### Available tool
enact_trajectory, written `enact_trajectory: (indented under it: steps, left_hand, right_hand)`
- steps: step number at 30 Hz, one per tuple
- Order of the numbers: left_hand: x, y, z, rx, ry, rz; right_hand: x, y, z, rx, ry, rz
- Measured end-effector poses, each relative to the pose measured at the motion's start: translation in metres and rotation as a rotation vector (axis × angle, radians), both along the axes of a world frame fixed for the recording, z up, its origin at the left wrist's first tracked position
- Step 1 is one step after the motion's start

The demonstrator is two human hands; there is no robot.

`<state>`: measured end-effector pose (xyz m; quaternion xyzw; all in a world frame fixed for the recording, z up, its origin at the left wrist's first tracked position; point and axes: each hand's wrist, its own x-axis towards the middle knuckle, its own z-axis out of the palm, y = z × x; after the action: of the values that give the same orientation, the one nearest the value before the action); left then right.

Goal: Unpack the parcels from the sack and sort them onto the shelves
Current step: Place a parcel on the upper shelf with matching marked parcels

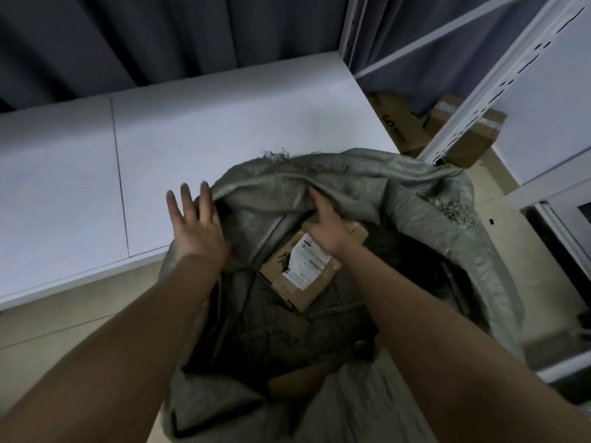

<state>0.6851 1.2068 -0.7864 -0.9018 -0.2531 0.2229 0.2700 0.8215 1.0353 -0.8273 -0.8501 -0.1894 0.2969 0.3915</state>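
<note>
A grey-green woven sack [367, 190] stands open on the floor in front of me. Inside it lies a brown cardboard parcel [303, 276] with a white shipping label. My left hand [195, 225] is at the sack's left rim with straight, spread fingers, the cloth edge against its thumb side. My right hand [326, 225] reaches into the sack's mouth and rests on the far end of the parcel; its fingertips are hidden under the sack's fold. A second brown shape [297, 382] shows dimly lower in the sack.
A low white table [160, 148] runs behind the sack, in front of a dark curtain. White metal shelving [473, 100] rises at the right, with cardboard boxes [470, 132] on the floor under it. Beige floor tiles surround the sack.
</note>
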Motion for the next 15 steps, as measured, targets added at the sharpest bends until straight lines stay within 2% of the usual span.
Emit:
enact_trajectory:
  steps: [3, 4, 6, 8, 9, 10, 12, 15]
  left_hand:
    - [0.005, 0.000, -0.003, -0.103, -0.169, -0.002]
    - [0.004, -0.005, -0.006, -0.161, -0.237, -0.099]
    - [-0.001, -0.019, -0.014, -0.295, -0.287, -0.452]
    - [-0.008, -0.039, -0.024, -0.452, -0.268, -0.789]
    - [-0.011, -0.049, -0.028, -0.506, -0.204, -0.839]
    - [-0.013, -0.058, -0.035, -0.561, -0.125, -0.791]
    - [-0.016, -0.070, -0.050, -0.643, -0.061, -0.512]
    - [-0.017, -0.078, -0.065, -0.681, -0.126, -0.231]
  right_hand:
    - [0.019, 0.006, 0.000, -0.097, -0.184, 0.135]
    - [0.024, 0.007, 0.001, -0.111, -0.215, 0.156]
    - [0.033, 0.008, 0.000, -0.137, -0.234, 0.188]
    - [0.041, 0.003, -0.001, -0.206, -0.230, 0.255]
    - [0.043, -0.002, -0.001, -0.232, -0.232, 0.268]
    - [0.044, -0.009, -0.002, -0.253, -0.256, 0.246]
    - [0.042, -0.028, -0.005, -0.282, -0.343, 0.115]
    - [0.033, -0.054, -0.018, -0.325, -0.364, -0.096]
